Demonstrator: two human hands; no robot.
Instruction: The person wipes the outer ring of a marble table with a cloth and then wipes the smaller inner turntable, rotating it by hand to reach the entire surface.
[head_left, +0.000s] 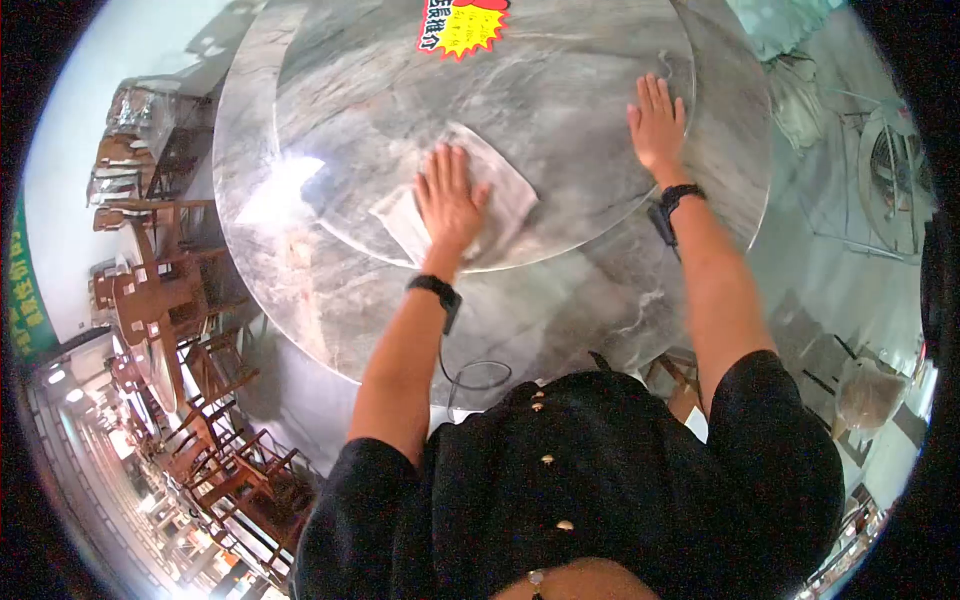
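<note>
The left hand (450, 198) is pressed flat, fingers straight and together, on a pale cloth (505, 195); nothing is clenched, the cloth is only pinned under the palm against the round turntable (560, 90) of grey marble. The right hand (657, 122) is laid open and empty on the same disc near its far right rim, holding nothing. A dark band is worn on each wrist. The cloth lies spread near the front edge of the disc, one corner just short of that rim. For a good wipe, even pressure through the whole palm seems called for, with the disc steadied by the other hand so that it is not spun under the strokes. The disc sits on a larger marble table (300, 290), whose outer ring is left exposed all round. A red and yellow price sticker (462, 25) is fixed on the disc's far side, well apart from the cloth, with bare stone between. Beyond the table's left edge, wooden chairs (160, 300) are ranged.
</note>
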